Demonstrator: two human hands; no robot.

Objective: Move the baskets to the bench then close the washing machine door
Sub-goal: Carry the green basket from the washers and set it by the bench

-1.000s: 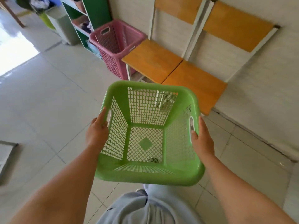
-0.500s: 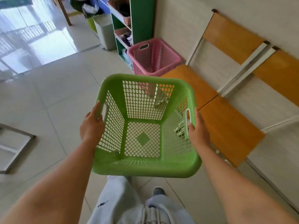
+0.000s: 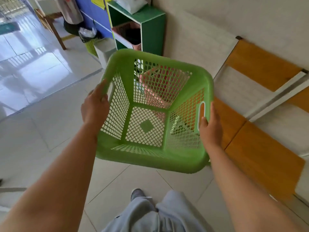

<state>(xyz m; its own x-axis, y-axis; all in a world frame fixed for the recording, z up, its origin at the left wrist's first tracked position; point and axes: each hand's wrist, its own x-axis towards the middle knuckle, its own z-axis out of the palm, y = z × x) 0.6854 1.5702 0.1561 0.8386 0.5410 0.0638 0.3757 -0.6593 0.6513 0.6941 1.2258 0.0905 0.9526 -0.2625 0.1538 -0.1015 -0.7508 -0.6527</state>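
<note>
I carry an empty green mesh basket point(image 3: 150, 158) in front of me, above the tiled floor. My left hand point(image 3: 95, 106) grips its left handle and my right hand point(image 3: 209, 126) grips its right handle. A pink basket point(image 3: 158, 87) shows only through the green mesh, standing on the floor behind it. The orange wooden bench point(image 3: 260, 158) runs along the wall on my right, its seat partly under the basket's right side. No washing machine is in view.
A green shelf unit point(image 3: 152, 29) with a pink bin in it stands against the wall ahead. Beside it are a grey bin point(image 3: 105, 51) and a yellow-green bin with a bag. A wooden table leg point(image 3: 56, 32) stands at the far left. My legs show below.
My view has swung left and the bench has slid further right. The green basket now covers the pink basket. Both hands keep their grip on the handles.
</note>
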